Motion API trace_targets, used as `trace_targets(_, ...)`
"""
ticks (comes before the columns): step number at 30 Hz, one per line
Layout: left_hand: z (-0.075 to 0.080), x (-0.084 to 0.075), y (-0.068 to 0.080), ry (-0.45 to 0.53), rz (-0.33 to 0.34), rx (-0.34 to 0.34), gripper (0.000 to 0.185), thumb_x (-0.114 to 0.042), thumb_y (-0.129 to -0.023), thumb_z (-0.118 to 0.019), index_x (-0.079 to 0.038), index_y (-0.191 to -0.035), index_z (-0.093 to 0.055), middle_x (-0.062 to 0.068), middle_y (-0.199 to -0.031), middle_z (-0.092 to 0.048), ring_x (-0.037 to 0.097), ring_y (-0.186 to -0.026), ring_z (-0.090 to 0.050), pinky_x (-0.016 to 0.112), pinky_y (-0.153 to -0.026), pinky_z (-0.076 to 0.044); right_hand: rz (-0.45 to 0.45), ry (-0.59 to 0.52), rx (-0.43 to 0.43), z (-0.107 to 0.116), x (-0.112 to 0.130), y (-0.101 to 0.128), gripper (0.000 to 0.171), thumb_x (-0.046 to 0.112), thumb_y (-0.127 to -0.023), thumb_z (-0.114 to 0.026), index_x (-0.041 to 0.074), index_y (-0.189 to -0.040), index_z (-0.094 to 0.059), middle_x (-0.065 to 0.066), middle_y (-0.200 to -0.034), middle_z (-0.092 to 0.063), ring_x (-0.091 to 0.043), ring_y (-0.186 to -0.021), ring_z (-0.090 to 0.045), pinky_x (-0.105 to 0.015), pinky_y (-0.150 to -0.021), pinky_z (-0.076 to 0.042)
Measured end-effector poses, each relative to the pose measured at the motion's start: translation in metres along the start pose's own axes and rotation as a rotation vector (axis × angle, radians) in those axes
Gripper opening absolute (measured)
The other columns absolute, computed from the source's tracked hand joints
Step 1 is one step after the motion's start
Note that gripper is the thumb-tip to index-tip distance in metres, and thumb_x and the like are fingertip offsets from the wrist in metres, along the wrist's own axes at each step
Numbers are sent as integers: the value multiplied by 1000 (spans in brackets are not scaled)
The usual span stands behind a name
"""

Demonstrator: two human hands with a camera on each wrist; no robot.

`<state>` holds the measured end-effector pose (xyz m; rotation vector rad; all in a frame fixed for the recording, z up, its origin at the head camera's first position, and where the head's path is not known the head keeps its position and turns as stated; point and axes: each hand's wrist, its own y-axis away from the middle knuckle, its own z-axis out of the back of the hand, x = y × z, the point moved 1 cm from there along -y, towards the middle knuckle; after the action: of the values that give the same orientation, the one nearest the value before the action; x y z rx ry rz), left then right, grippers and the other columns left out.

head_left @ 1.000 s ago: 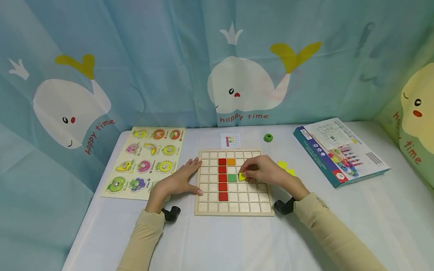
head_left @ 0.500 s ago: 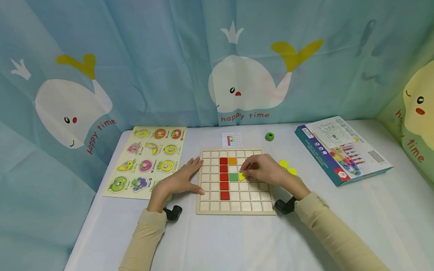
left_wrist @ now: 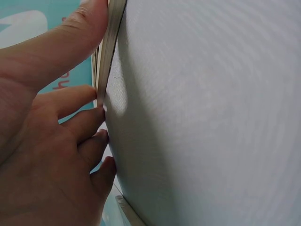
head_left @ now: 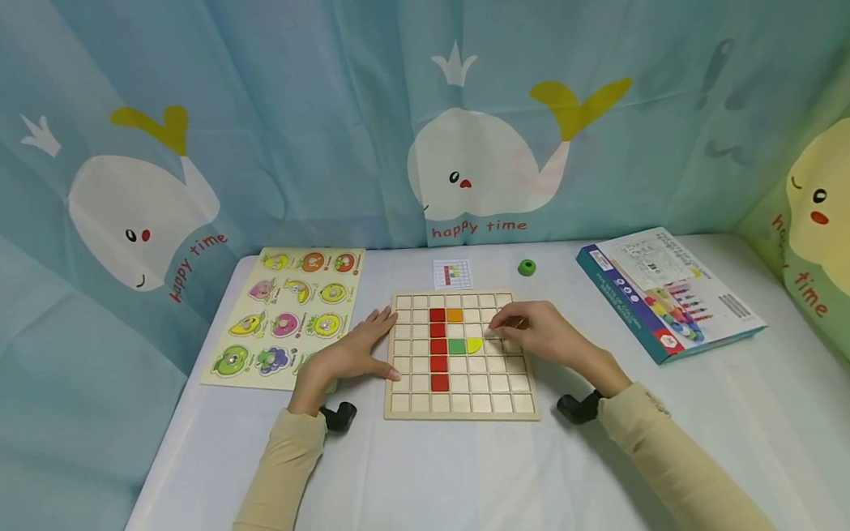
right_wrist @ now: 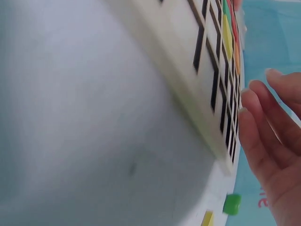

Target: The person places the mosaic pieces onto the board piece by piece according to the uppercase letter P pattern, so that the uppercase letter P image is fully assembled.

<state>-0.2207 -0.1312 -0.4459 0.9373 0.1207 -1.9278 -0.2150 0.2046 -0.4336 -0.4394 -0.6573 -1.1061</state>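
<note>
1. My left hand (head_left: pixel 348 354) lies flat, fingers straight and together, against the grid board's (head_left: pixel 460 408) left edge.
2. My right hand (head_left: pixel 539 336) hovers over the board, fingers loosely curled, holding nothing I can see.
3. The yellow piece (head_left: pixel 475 344) sits in a cell beside the green tile (head_left: pixel 457 346).

Grid board (head_left: pixel 461 405): pale matt wood, smooth. Colored tiles (head_left: pixel 438 347): painted, slight sheen. Bench (head_left: pixel 438 484) cover: white matt cloth, fine weave. Box (head_left: pixel 671 295): glossy printed cardboard. Backdrop (head_left: pixel 313 102): thin printed cloth.
</note>
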Motion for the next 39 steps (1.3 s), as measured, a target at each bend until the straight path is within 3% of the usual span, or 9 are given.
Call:
trace_targets(8, 0, -1, 0, 4, 2, -1, 107, -27, -86, -85, -4, -165, -16, 17, -173, -5, 39, -160, -1, 57, -130, -10, -23, 37, -44, 14, -18, 10, 13, 5, -96, -67, 6, -104, -77, -8, -99, -74, -20, -86, -63, -32, -77, -55)
trace_targets(24, -1, 3, -2, -24, -1, 1, 107, -29, -86, -84, -5, -165, -17, 17, -173, -6, 38, -160, -2, 56, -130, -11, -137, 69, -55, 40, -53, 21, 22, 10, -95, -71, 1, -116, -72, -16, -109, -72, -25, -91, -64, -29, -76, -54)
trace_targets(39, -1, 2, -1, -13, -7, -1, 107, -29, -86, -84, -4, -165, -16, 19, -173, -5, 39, -160, -1, 57, -130, -11, -246, 110, -67, 45, -66, 20, 29, 14, -94, -74, -5, -115, -70, -19, -104, -69, -26, -87, -59, -29, -73, -53)
